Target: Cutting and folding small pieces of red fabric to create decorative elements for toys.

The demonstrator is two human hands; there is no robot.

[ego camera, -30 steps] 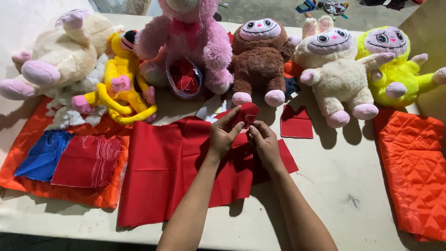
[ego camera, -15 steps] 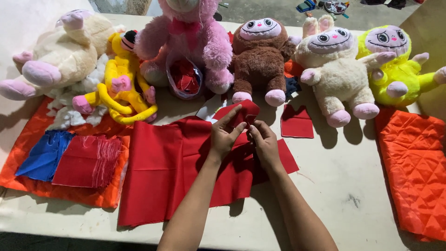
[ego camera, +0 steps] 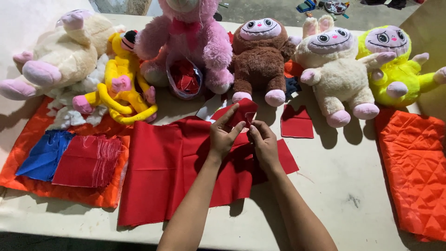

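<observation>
Over the big red cloth (ego camera: pixel 181 172) mid-table, left hand (ego camera: pixel 223 135) and right hand (ego camera: pixel 264 142) both pinch a small red fabric piece (ego camera: pixel 244 111) just under the brown plush (ego camera: pixel 260 56), so I'd keep edges aligned and taut.

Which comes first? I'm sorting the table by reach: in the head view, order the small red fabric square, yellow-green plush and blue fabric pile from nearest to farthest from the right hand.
1. Small red fabric square, just right of the right hand.
2. Yellow-green plush, far right, at the back.
3. Blue fabric pile, far left.
</observation>
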